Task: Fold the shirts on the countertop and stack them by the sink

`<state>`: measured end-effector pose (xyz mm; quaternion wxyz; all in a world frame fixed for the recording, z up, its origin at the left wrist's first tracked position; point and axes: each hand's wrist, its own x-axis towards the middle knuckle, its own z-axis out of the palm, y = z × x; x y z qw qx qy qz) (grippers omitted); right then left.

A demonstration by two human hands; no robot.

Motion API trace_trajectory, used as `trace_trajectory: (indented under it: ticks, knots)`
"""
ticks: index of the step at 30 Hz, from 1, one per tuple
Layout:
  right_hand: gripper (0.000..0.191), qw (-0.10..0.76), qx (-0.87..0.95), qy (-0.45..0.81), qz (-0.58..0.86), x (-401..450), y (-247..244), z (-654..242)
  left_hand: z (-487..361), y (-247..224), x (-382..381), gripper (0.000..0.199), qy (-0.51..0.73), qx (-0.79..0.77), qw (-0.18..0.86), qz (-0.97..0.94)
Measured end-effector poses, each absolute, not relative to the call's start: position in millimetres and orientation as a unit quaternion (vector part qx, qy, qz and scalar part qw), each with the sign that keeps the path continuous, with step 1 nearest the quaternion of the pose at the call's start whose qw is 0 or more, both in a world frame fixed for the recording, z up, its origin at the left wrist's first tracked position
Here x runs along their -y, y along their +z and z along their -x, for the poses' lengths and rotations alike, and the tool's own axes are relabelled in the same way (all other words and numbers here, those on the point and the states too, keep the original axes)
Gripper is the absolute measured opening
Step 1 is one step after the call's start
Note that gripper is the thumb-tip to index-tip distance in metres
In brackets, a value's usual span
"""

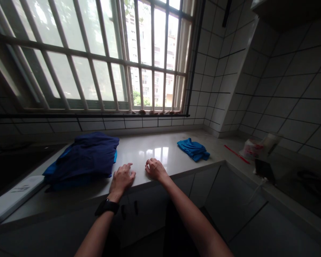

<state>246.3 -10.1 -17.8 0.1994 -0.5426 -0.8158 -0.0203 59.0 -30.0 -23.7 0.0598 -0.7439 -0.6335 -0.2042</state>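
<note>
My left hand [122, 178] rests on the white countertop [139, 144] near its front edge, fingers apart and nothing in them. A black band [107, 207] is around that wrist. Just to its left lies a pile of dark navy cloth [88, 157], with brighter blue cloth [53, 165] showing from underneath. My right hand [154, 169] is also on the counter, fingers loosely curled, and I see nothing held in it. Farther right, apart from both hands, lies a crumpled bright blue cloth [193, 149].
A long white device [17, 196] sits at the left by a dark sink [18, 162]. On the right are a red strip [237, 154], a plastic bag [250, 148] and a dark upright object [264, 170] with a cable. Behind the counter is a barred window [92, 57].
</note>
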Motion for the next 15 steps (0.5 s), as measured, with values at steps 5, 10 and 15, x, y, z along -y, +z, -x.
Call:
trace_trajectory:
  ticks: [5,10,15]
  knots:
    - [0.021,0.209,0.81,-0.016,0.547,12.4,-20.2,-242.7,-60.6,-19.3,33.0,0.033,-0.192,0.638,0.055,0.744]
    - [0.026,0.235,0.769,-0.018,0.595,10.6,-9.5,-258.2,-61.3,-17.7,34.9,0.032,-0.195,0.64,0.046,0.742]
    - [0.041,0.216,0.616,-0.053,0.756,-4.1,26.8,-340.7,-61.7,-18.1,36.1,0.031,-0.201,0.634,0.041,0.746]
